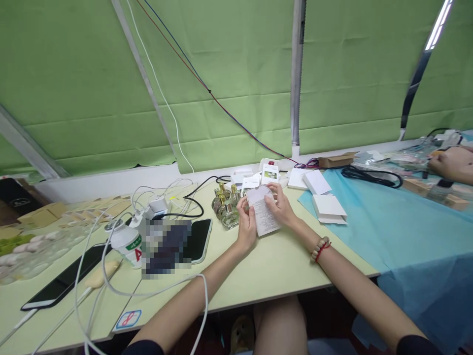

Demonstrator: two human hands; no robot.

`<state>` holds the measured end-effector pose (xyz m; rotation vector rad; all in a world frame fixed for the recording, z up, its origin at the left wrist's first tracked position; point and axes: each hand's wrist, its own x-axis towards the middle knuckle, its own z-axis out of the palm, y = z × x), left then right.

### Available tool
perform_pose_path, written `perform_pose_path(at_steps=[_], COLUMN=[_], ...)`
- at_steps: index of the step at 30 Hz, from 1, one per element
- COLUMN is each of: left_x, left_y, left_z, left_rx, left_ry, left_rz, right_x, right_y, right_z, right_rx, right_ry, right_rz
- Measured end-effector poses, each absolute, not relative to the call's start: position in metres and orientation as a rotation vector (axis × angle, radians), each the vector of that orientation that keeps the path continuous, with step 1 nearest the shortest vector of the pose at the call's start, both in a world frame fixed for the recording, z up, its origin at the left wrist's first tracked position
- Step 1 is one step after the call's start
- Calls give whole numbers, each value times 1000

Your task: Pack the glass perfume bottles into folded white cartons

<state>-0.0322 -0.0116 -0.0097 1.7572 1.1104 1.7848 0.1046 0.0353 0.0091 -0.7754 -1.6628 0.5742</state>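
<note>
Both hands hold a small white carton [265, 217] with fine printed text on its face, tilted above the table. My left hand [247, 228] grips its left side, thumb on the front. My right hand [281, 206] is closed round the upper right side, its thumb pressed on the printed face. Just left of the carton stand several glass perfume bottles [227, 213] with gold caps. Behind my hands lie white boxes, one with a green picture [270, 173]. White cartons [329, 208] lie to the right of my right hand.
A phone [199, 240], a white bottle [126, 243] and a tablet [66, 278] lie to the left among white cables [148, 295]. Blue sheeting [369, 222] covers the table's right side. Another person's arm [453, 165] reaches in at far right.
</note>
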Motion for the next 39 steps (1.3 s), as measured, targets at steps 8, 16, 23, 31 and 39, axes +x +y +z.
perform_pose_path(at_steps=[8,16,23,31,39], left_x=[-37,-37,-36,-37,-38], left_y=[-11,-11,-12,-16,-19], left_z=[-8,-9,-10,-9,-6], left_rx=[1839,1910,1908,2119,2225], left_ry=[1246,1268,1267,1324,1387], left_rz=[1704,1711,1744,1770,1714], right_x=[101,101,99,103,107], right_y=[28,25,25,21,21], right_z=[12,15,12,17,20], right_rx=[-765,-735,-723,-696,-852], right_ry=[-1718,-1657,-1654,-1700,-1709], right_rz=[270,254,272,242,53])
